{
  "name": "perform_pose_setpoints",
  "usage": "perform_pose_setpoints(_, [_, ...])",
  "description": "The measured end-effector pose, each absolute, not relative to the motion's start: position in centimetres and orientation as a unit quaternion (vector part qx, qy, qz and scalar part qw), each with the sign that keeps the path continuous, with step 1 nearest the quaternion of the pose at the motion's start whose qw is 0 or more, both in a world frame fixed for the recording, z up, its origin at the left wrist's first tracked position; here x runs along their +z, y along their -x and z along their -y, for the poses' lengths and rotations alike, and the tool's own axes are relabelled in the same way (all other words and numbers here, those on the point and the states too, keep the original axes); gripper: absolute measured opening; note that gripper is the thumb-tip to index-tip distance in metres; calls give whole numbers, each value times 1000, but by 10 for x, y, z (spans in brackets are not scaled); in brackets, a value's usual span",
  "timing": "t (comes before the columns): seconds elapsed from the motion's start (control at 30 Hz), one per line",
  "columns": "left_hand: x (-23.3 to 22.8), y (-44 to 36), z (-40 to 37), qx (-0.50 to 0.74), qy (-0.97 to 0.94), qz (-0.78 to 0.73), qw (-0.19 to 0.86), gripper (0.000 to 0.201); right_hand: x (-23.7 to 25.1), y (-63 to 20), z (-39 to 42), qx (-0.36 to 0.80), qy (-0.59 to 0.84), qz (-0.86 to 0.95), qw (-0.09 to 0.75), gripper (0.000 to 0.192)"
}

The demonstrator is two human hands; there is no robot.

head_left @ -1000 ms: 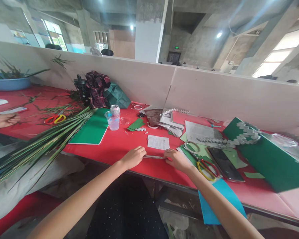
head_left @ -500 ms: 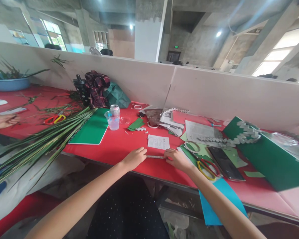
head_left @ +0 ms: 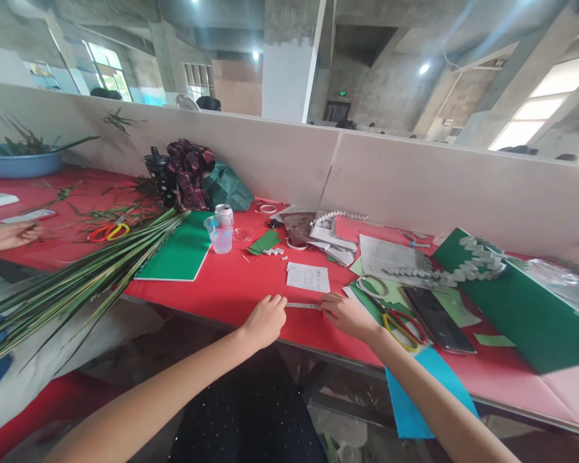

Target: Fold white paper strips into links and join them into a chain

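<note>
A narrow strip of printed paper stretches between my two hands, low over the red tabletop near its front edge. My left hand is closed on the strip's left end. At the other end, the fingers of my right hand pinch the strip. Just beyond them lies a small printed sheet, flat on the table. Scissors with red and yellow handles rest to the right of my right hand, beside a roll of tape.
Long green leaves lie across a green notebook at left. A plastic cup and can stand behind. Folded paper chains, a phone and a green board are at right. Another person's hand shows far left.
My hands stay at the two ends of the paper strip. My left hand has shifted slightly down and right. The whole view has moved a little.
</note>
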State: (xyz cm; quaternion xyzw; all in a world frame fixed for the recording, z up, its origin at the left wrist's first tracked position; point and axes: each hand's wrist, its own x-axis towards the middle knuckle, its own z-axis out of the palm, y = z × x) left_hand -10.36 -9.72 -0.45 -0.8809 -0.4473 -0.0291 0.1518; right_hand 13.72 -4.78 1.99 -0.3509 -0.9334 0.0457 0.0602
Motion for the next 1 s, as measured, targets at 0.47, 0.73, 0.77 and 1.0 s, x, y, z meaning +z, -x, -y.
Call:
perform_pose_setpoints(0.47, [1,58,118,6,791,588,171,52,10,-110,84,-49,491,868,61,25])
perform_pose_setpoints(0.73, [-7,41,105,-29,807,583,90,43,6,-96,80,-84,499,860,70,22])
perform_pose_setpoints(0.77, [-9,39,105,-35,799,595,82,48,5,-93,80,-90,502,857,70,22])
perform_pose_setpoints(1.0, [-13,39,120,-77,796,599,43,59,5,-73,92,-122,542,830,48,36])
